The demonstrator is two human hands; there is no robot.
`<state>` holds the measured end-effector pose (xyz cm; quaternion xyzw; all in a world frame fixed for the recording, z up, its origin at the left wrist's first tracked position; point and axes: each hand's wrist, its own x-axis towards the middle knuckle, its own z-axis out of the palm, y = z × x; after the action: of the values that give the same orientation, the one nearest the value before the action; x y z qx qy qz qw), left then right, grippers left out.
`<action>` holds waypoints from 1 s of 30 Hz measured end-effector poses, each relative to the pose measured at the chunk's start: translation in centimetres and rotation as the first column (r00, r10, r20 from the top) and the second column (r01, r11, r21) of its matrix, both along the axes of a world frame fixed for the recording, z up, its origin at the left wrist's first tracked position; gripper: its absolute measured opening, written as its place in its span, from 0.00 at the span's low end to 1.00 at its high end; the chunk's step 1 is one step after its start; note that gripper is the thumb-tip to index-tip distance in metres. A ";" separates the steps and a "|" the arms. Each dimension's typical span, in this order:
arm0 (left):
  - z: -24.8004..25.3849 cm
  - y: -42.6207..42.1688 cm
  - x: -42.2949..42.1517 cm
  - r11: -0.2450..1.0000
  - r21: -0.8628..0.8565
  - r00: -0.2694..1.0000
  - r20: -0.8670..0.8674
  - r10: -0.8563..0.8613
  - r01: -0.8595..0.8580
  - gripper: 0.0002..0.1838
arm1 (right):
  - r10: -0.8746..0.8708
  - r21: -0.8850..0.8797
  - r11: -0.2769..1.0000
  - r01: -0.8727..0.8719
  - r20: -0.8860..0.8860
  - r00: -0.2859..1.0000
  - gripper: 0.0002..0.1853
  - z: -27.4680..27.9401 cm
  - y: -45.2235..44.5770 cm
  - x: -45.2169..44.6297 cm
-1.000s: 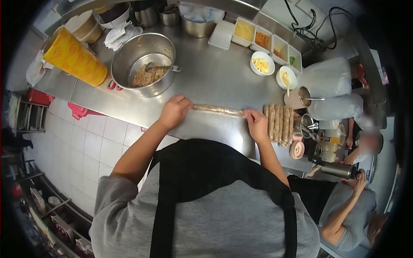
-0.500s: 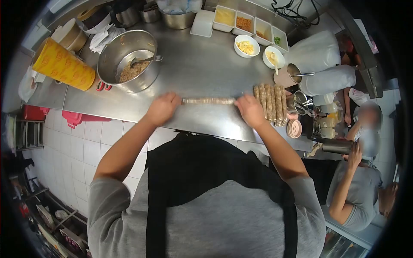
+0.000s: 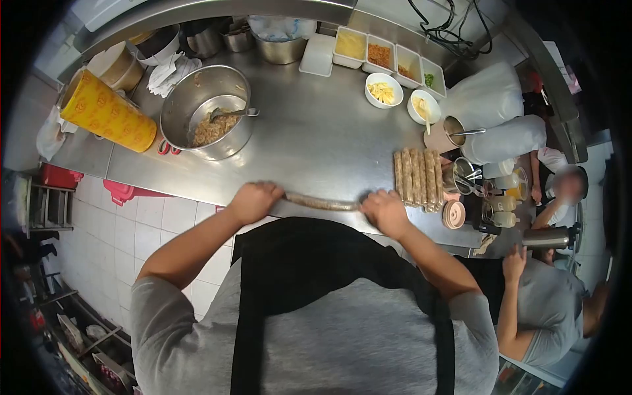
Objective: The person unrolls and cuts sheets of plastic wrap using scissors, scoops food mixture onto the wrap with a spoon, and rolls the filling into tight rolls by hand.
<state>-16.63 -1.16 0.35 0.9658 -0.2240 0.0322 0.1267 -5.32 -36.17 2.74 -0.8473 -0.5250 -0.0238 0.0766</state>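
Observation:
A thin plastic-wrapped meat roll [image 3: 321,202] stretches between my two hands over the front edge of the steel table [image 3: 316,131]. It bows slightly and its right end sits a little lower. My left hand [image 3: 257,201] is closed on the roll's left end. At the other end, my right hand [image 3: 385,212] grips the wrap with fingers pinched. Just beyond my right hand, several similar wrapped rolls [image 3: 419,176] lie side by side. Back left stands a steel pot [image 3: 205,112] holding a brownish meat mixture [image 3: 216,129] and a spoon.
A yellow patterned roll [image 3: 108,112] and red-handled scissors [image 3: 168,147] lie at the left. White trays of toppings [image 3: 380,58] and two white bowls [image 3: 383,91] stand at the back. Right are utensils in a metal cup [image 3: 457,178], plastic bags and a co-worker's arm [image 3: 510,296].
Both hands have brought the roll toward my body, from the tabletop to the front edge. It now bows and slants. The view has also shifted, and the co-worker's hand has moved.

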 end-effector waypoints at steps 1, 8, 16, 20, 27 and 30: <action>0.3 0.1 1.5 0.999 0.012 0.999 0.017 0.040 -0.040 0.10 | -0.001 0.026 1.000 -0.001 0.057 0.998 0.03 -0.8 0.6 1.7; -0.2 0.2 13.7 0.893 0.126 0.900 0.002 0.435 -0.432 0.11 | -0.194 0.031 0.981 0.192 0.219 0.956 0.06 -2.0 6.4 13.6; 1.0 -0.6 20.5 0.799 0.142 0.794 -0.109 0.599 -0.584 0.08 | -0.504 0.102 0.862 0.496 0.082 0.860 0.07 -3.3 10.8 17.2; 1.0 -0.7 20.1 0.799 0.104 0.791 -0.115 0.601 -0.593 0.08 | -0.453 0.266 0.863 0.430 0.030 0.891 0.06 -4.1 10.6 17.3; 0.9 -0.5 18.0 0.858 0.111 0.862 -0.014 0.507 -0.502 0.07 | -0.272 0.323 0.918 0.231 0.087 0.958 0.03 -2.7 9.1 15.5; 3.2 -0.9 10.9 0.946 0.122 0.945 -0.099 0.313 -0.301 0.08 | -0.105 0.181 0.978 0.103 -0.003 0.995 0.02 -0.7 5.3 10.3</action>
<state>-5.68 -2.01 3.54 0.9944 -0.0643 -0.0168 0.0818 4.98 -30.92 2.08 -0.8630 -0.4759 -0.0783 0.1504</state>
